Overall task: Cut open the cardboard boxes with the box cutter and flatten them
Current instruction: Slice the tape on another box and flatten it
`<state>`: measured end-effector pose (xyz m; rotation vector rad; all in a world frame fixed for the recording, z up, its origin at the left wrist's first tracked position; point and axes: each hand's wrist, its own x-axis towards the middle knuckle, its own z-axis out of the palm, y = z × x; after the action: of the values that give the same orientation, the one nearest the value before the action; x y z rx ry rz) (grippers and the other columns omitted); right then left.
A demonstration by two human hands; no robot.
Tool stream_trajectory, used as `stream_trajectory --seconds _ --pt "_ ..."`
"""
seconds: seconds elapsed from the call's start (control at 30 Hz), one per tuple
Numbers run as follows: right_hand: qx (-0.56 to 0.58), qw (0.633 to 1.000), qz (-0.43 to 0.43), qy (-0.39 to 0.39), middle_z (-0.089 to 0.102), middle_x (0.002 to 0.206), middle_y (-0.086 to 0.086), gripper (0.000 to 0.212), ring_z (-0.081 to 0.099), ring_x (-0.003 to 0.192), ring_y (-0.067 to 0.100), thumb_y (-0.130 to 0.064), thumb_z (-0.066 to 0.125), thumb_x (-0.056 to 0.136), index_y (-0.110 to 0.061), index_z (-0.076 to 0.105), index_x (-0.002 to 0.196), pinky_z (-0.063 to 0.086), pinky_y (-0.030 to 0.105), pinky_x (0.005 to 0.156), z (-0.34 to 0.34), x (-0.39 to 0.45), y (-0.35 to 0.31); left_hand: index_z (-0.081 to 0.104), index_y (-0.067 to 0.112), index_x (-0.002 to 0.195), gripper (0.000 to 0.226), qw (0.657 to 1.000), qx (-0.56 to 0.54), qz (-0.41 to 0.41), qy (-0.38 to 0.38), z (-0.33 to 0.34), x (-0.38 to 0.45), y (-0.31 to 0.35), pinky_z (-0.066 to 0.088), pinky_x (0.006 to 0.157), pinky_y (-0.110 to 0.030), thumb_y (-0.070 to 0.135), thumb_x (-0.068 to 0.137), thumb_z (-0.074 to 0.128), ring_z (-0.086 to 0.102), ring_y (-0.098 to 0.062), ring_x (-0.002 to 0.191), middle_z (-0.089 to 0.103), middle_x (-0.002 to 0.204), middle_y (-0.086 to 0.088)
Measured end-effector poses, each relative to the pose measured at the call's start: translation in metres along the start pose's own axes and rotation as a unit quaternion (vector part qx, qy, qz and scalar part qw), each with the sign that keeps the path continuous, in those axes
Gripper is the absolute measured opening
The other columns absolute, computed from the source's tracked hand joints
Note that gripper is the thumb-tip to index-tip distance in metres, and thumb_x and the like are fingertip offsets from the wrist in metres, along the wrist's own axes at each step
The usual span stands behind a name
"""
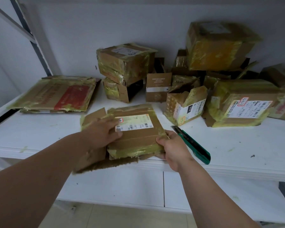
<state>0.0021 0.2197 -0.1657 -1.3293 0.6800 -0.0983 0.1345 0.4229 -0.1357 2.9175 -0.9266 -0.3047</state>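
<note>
- The left hand (104, 132) lies flat, fingers spread, pressing on the flattened box (135, 134) at the table's (237, 153) front edge.
- The right hand (171, 145) clamps the box's right front corner, thumb on top, fingers hidden underneath.
- Torn flaps overhang the table edge below the left hand.
- The box cutter (192, 145) lies just right of the right hand, on bare tabletop.
- Another flattened box (56, 94) lies rear left; unopened boxes (220, 46) crowd the rear right, some cut off by the frame.
</note>
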Motion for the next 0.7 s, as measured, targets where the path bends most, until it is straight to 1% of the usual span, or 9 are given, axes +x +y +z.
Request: stream_trajectory --seconds 0.07,0.13,0.2,0.23,0.4,0.47,0.53,0.6,0.7 --pt "-0.26 0.961 -0.082 0.057 0.065 0.108 0.0 0.051 0.065 0.096 0.019 -0.012 0.056 0.095 -0.017 0.041 0.144 0.054 0.028 0.08 0.002 0.001 -0.003 0.006 0.035 0.156 0.073 0.998 0.01 -0.022 -0.059 0.018 0.001 -0.002 0.011 0.12 -0.047 0.066 0.095 0.03 0.005 -0.032 0.148 -0.008 0.164 0.005" --pt "-0.5 0.844 -0.162 0.103 0.05 0.134 0.006 0.061 0.049 0.12 0.026 -0.023 0.057 0.092 -0.022 0.032 0.148 0.043 0.032 0.094 0.002 0.0 0.001 -0.005 0.039 0.154 0.074 0.997 -0.009 -0.036 -0.071 0.034 -0.002 -0.001 0.005 0.12 -0.052 0.068 0.093 0.025 -0.008 -0.031 0.149 -0.022 0.161 0.009" --pt "-0.609 0.75 -0.223 0.128 0.026 0.152 0.007 0.069 0.027 0.136 0.03 -0.028 0.057 0.088 -0.028 0.027 0.15 0.03 0.04 0.11 0.001 -0.001 0.005 -0.01 0.039 0.153 0.074 0.997 0.019 -0.041 -0.058 0.046 -0.003 0.004 -0.004 0.12 -0.05 0.069 0.094 0.021 -0.02 -0.026 0.148 -0.025 0.16 0.01" --pt "-0.621 0.734 -0.251 0.113 0.015 0.157 0.006 0.071 0.018 0.142 0.031 -0.028 0.057 0.088 -0.029 0.025 0.151 0.021 0.043 0.117 0.002 0.001 0.005 -0.012 0.039 0.153 0.073 0.997 0.033 -0.045 -0.05 0.048 -0.003 0.006 -0.007 0.12 -0.049 0.069 0.094 0.019 -0.025 -0.025 0.147 -0.026 0.159 0.01" --pt "-0.668 0.699 -0.252 -0.046 -0.012 0.165 -0.003 0.063 -0.015 0.151 0.019 -0.052 0.026 0.102 -0.031 0.005 0.158 -0.011 0.043 0.121 0.014 0.017 0.016 -0.016 0.038 0.153 0.081 0.995 0.027 -0.026 -0.089 0.046 0.004 0.0 -0.008 0.12 -0.049 0.073 0.091 0.022 -0.023 -0.021 0.147 -0.03 0.158 0.007" --pt "-0.704 0.68 -0.19 -0.079 -0.01 0.166 -0.004 0.065 -0.014 0.151 0.018 -0.057 0.019 0.1 -0.031 0.003 0.158 -0.012 0.046 0.121 0.018 0.02 0.016 -0.022 0.037 0.151 0.093 0.99 0.038 -0.02 -0.134 0.043 0.006 -0.002 -0.009 0.12 -0.049 0.079 0.085 0.029 -0.027 -0.021 0.146 -0.036 0.155 0.006" --pt "-0.732 0.653 -0.184 -0.066 0.011 0.165 0.001 0.066 0.004 0.152 0.023 -0.055 0.028 0.096 -0.028 0.021 0.155 -0.009 0.05 0.121 0.027 0.024 -0.002 -0.018 0.036 0.152 0.097 0.986 0.045 -0.024 -0.157 0.035 0.009 -0.001 -0.004 0.12 -0.05 0.082 0.082 0.032 -0.023 -0.022 0.148 -0.032 0.157 0.007" --pt "-0.728 0.649 -0.217 -0.033 0.03 0.157 0.005 0.062 0.02 0.147 0.026 -0.053 0.035 0.093 -0.023 0.036 0.147 -0.005 0.051 0.121 0.039 0.033 -0.019 0.005 0.039 0.154 0.082 0.994 0.016 -0.038 -0.099 0.025 0.013 0.0 0.009 0.118 -0.052 0.077 0.087 0.033 -0.003 -0.026 0.15 -0.01 0.163 0.007" --pt "-0.696 0.674 -0.24 -0.062 0.001 0.166 0.0 0.066 -0.002 0.152 0.02 -0.061 0.023 0.098 -0.031 0.016 0.156 -0.007 0.046 0.122 0.051 0.045 -0.01 0.023 0.037 0.149 0.067 0.996 -0.023 -0.08 0.038 0.03 0.015 0.001 0.017 0.115 -0.051 0.07 0.092 0.031 0.013 -0.031 0.145 0.016 0.158 0.0"
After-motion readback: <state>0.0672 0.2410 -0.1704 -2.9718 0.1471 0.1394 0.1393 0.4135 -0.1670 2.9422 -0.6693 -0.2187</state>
